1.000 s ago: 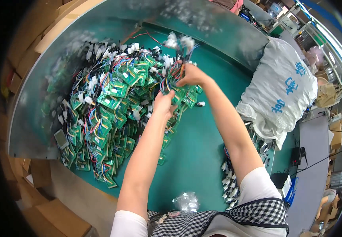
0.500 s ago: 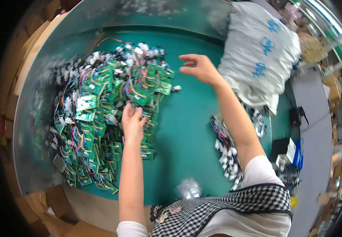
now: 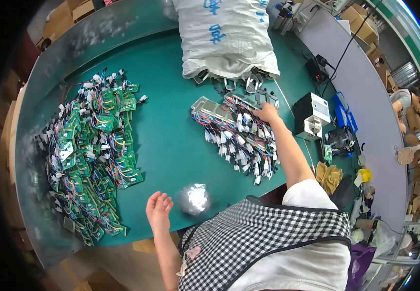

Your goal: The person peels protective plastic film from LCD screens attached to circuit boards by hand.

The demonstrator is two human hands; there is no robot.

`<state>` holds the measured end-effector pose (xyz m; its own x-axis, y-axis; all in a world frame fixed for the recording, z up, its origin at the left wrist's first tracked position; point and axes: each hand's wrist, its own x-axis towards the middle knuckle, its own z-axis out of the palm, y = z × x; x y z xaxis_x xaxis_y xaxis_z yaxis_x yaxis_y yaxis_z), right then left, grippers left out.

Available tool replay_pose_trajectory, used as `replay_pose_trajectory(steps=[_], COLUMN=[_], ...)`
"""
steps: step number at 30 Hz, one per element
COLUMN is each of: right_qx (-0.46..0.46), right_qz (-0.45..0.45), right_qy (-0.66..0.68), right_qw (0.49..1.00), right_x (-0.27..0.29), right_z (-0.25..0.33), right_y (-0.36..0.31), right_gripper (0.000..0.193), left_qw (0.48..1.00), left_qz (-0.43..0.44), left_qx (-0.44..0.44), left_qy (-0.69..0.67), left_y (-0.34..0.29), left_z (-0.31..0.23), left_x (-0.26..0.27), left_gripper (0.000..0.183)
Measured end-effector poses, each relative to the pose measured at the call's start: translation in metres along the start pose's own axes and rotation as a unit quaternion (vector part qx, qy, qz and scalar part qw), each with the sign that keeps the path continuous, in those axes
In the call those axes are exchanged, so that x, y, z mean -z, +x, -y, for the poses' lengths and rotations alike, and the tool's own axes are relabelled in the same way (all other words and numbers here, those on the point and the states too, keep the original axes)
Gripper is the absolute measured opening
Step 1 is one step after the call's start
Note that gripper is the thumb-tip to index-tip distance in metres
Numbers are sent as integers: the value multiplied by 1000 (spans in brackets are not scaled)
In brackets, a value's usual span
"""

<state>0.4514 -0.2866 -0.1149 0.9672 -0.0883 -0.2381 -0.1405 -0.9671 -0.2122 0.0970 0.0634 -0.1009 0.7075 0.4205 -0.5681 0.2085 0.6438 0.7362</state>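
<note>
My right hand [image 3: 267,113] reaches to the far right side of a heap of wired modules [image 3: 241,140] with grey flat panels and white plugs. Its fingers look pressed together at the heap's edge, beside grey plastic frames [image 3: 264,97]; whatever they grip is hidden. Near the front edge of the table, my left hand [image 3: 159,212] hangs with its fingers loosely curled and apart, nothing in it. A small clear plastic bag [image 3: 195,199] lies just right of it. Across the left side spreads a large pile of green circuit boards [image 3: 98,155] with coloured wires and white plugs.
A white woven sack [image 3: 229,43] lies at the back, grey frames spilling from its mouth. To the right stand a white and black box [image 3: 312,114], a blue case [image 3: 346,114] and a coil of black cable [image 3: 340,139]. A metal rim [image 3: 40,97] bounds the green table.
The view has swung to the right. My left hand has left the circuit board pile for the table's front edge. My right hand has come down from above the table to the module heap.
</note>
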Motion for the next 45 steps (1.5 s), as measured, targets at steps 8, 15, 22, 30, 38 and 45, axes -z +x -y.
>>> replay_pose_trajectory(steps=[8,15,22,30,38,45], right_qx=[63,233,536,635,675,677], right_qz=[76,-71,-81,178,53,-20], right_qy=[20,164,231,308,259,335], right_qw=[995,956,808,686,689,655], right_x=[23,86,94,52,24,6], right_z=[-25,27,134,180,228,226], right_y=[-1,-81,-234,-271,-331,-336], right_gripper=[84,74,73,84,52,27], left_qw=[999,988,912,978,943,957], left_qz=[3,91,347,137,40,59], left_qx=[-24,-44,-200,-142,-307,-276], left_qy=[30,113,92,60,118,71], left_y=[-34,-43,-38,-95,-108,-117], left_z=[11,2,-17,-16,-3,-17], left_x=[-17,-72,-116,-56,-33,-35], left_gripper=[21,32,63,25,41,42])
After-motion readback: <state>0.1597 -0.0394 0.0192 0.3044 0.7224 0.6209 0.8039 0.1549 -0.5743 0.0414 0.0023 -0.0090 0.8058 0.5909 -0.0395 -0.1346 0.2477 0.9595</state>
